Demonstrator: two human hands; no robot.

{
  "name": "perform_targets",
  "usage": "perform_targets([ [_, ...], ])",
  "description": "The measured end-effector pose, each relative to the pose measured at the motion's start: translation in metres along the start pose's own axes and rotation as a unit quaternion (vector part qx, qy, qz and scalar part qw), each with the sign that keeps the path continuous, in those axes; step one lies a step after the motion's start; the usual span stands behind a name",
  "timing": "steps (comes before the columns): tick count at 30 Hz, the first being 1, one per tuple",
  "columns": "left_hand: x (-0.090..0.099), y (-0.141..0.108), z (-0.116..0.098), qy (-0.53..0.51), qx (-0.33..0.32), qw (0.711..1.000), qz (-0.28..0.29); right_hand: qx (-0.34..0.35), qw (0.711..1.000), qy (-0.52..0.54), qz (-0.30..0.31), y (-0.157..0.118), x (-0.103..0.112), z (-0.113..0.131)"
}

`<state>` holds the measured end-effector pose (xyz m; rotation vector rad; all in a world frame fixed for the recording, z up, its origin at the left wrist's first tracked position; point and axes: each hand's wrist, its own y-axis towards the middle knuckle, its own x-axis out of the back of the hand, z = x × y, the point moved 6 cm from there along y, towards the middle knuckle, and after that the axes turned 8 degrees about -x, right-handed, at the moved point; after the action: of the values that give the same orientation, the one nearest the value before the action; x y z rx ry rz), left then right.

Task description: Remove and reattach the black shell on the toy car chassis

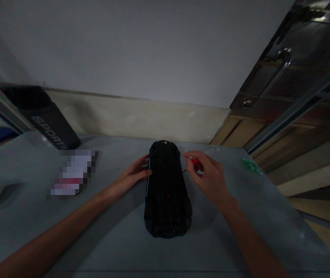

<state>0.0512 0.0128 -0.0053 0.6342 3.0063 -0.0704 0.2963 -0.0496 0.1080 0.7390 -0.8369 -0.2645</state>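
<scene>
A black, plastic-looking toy car lies underside up on the grey counter. The left hand has fingers loosely spread, touching its left side without gripping; the right hand, just right of it, is curled around a red-handled tool with a thin dark shaft. The step in hand seems steadying; the next move calls for a still car

on the table, the left hand touches the left side of an upturned car, the right hand holds a red tool just right of it, and a bottle stands far left.
</scene>
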Motion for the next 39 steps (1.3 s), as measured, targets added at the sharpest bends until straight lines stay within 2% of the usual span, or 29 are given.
perform_targets([
  [8,0.0,-0.001,0.0,-0.005,-0.001,1.0,-0.006,0.0,0.999,0.035,0.023,0.002,0.001,0.003],
  [16,-0.003,-0.002,-0.005,0.0,0.006,1.0,0.002,-0.075,0.997,0.026,0.019,0.002,-0.004,-0.006],
  [22,-0.001,-0.001,-0.003,0.008,-0.001,1.0,0.005,-0.01,0.999,0.023,0.021,0.002,-0.001,0.007],
  [31,-0.004,-0.002,-0.006,0.007,0.002,1.0,0.018,-0.062,0.998,0.004,0.008,0.002,-0.001,-0.003],
  [39,0.0,0.002,0.001,0.002,-0.009,1.0,0.016,-0.016,0.999,0.019,0.039,0.004,0.003,0.009],
])
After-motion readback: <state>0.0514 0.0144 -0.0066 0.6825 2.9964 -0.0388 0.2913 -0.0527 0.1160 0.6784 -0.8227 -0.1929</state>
